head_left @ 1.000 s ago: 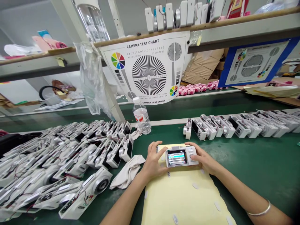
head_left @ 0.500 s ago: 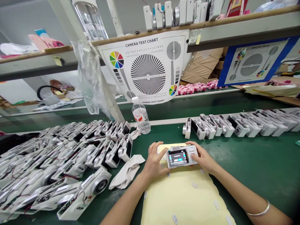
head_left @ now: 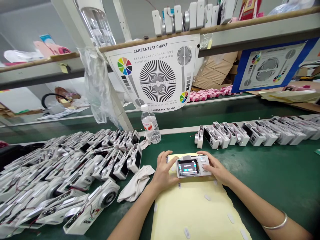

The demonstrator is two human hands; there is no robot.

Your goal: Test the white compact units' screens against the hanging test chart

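Note:
Between my two hands is a white digital camera, its lit screen facing me with a dialog box and two buttons, one highlighted blue. My left hand grips its left end, thumb and fingers at the edges. At the right end my right hand holds the body, with the thumb on the round button pad. The camera is held over a pale yellow foam sheet that has small grey pieces stuck on it. What my fingers do behind the camera is hidden.
Many white cameras crowd the green table at left, beside a white cloth. A water bottle stands behind. More cameras form a row at back right. A camera test chart hangs from the shelf.
On the camera's screen the blue highlight has shifted from the right button to the left one. The camera has tilted slightly; both hands keep their hold.

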